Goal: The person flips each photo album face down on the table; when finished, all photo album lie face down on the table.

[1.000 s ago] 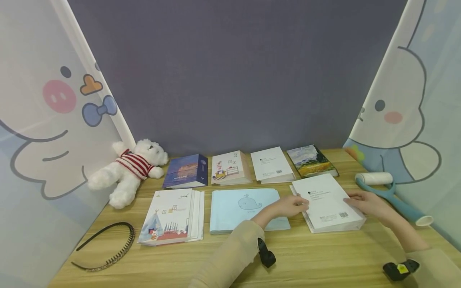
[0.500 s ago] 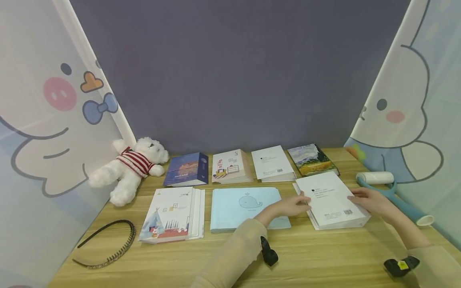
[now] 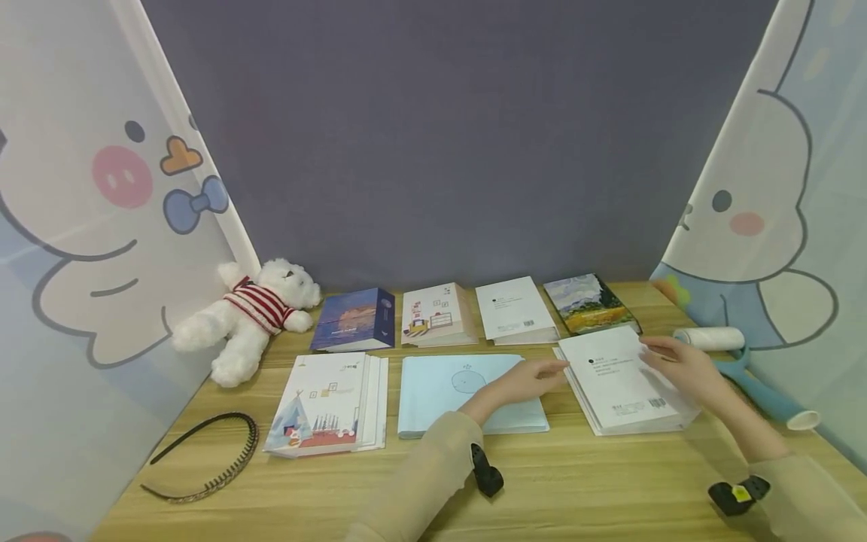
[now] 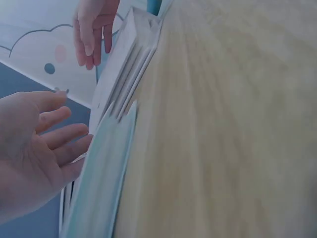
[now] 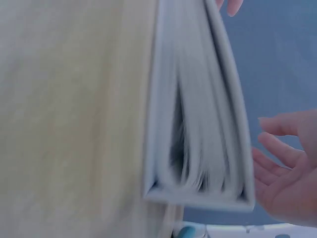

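A white photo album (image 3: 619, 380) lies back cover up on the right part of the table, on top of another white album whose edge shows at its left. My left hand (image 3: 524, 381) hovers over the right side of the light-blue whale album (image 3: 433, 399), its fingertips just short of the stack. Above the stack's right edge is my right hand (image 3: 684, 369), fingers loosely spread and holding nothing. The right wrist view shows the thick album's page ends (image 5: 198, 124) beside that hand. Both palms look unoccupied in the left wrist view.
Behind stand a blue album (image 3: 354, 320), a cream album (image 3: 433, 316), a white one (image 3: 515, 310) and a landscape-cover one (image 3: 591, 302). At left are a tent-cover album stack (image 3: 318, 406), a white teddy bear (image 3: 250, 316) and a headband (image 3: 230, 467). A lint roller (image 3: 765, 388) lies right.
The top white album shifted slightly right, then stayed. Both hands have let go of it: the left drew back leftward, the right lifted a little from its right edge.
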Motion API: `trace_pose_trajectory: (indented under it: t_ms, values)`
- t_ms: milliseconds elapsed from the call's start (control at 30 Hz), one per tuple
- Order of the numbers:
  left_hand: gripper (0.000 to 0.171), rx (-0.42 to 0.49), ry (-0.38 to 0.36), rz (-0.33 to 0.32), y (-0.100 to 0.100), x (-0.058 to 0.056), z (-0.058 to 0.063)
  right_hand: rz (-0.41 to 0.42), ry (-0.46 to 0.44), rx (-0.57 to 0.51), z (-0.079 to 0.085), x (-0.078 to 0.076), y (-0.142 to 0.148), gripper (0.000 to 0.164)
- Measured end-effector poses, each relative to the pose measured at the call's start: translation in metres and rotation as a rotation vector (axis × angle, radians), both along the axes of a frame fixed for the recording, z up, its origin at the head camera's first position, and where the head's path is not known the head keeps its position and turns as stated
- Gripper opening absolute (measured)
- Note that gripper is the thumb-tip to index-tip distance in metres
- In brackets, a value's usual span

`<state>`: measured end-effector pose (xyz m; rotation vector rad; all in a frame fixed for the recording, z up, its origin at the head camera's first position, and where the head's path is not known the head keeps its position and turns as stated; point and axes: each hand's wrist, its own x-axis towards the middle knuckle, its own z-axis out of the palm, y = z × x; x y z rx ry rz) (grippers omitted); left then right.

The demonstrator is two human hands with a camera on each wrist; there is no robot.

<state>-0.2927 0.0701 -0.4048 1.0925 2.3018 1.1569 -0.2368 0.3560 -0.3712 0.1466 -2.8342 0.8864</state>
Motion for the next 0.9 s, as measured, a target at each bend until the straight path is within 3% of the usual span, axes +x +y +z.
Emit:
trace_pose_trajectory:
  t_ms: [200, 467, 667, 900]
  values:
    - [0.051, 0.035, 0.047, 0.057, -0.027, -0.005, 0.007, 0.136, 0.115, -0.110, 0.007, -0.012, -0.021, 0.041]
    - [0.048, 0.037, 0.108, 0.124, -0.063, -0.008, 0.012, 0.298, 0.071, -0.132, 0.008, -0.026, -0.062, 0.040]
    - [0.047, 0.054, 0.129, 0.198, -0.091, -0.007, 0.017, 0.362, 0.100, -0.159, 0.002, -0.039, -0.089, 0.036]
    - [0.046, 0.068, 0.131, 0.277, -0.127, -0.004, 0.020, 0.434, 0.071, -0.159, -0.002, -0.046, -0.121, 0.036]
